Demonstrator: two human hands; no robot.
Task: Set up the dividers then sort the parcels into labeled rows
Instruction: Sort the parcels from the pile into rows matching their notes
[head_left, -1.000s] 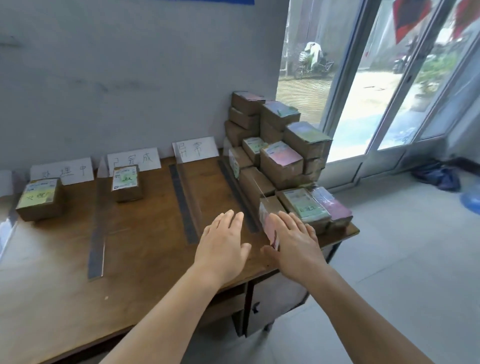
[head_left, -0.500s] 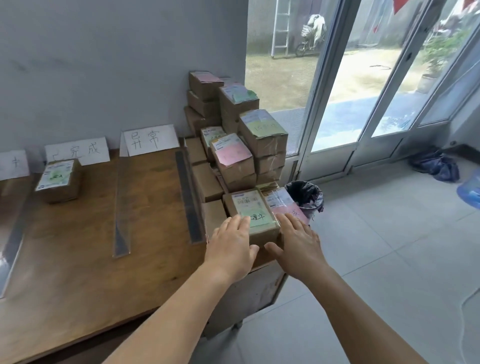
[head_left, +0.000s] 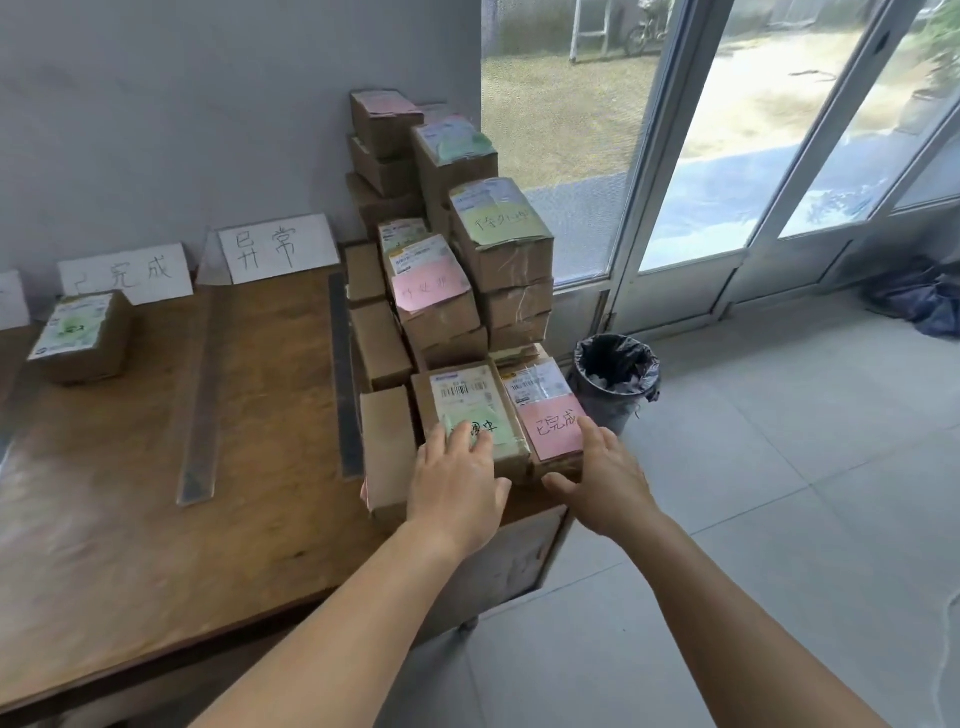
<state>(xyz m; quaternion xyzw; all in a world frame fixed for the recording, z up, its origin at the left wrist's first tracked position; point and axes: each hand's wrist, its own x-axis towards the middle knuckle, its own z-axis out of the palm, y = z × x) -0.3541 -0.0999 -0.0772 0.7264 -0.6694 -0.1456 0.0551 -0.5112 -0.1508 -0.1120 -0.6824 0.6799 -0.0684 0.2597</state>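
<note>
A pile of brown cardboard parcels (head_left: 498, 244) with pink and green notes stands at the desk's right end. At its front lie a parcel with a green note (head_left: 470, 402) and a parcel with a pink note (head_left: 545, 410). My left hand (head_left: 457, 488) rests flat on the near end of the green-note parcel, fingers apart. My right hand (head_left: 605, 483) is open at the near right corner of the pink-note parcel, fingers on it. Two clear dividers (head_left: 200, 395) (head_left: 345, 374) stand on the wooden desk (head_left: 156, 519). White row labels (head_left: 278, 248) (head_left: 124, 273) lean on the wall.
One sorted parcel (head_left: 78, 335) sits in the row under the middle label. A black-lined waste bin (head_left: 615, 374) stands on the tiled floor right of the desk. Glass doors are beyond it, and a dark bundle (head_left: 919, 301) lies on the floor at far right.
My view has swung right and closer to the pile. Both hands moved forward from the desk edge onto the two front parcels.
</note>
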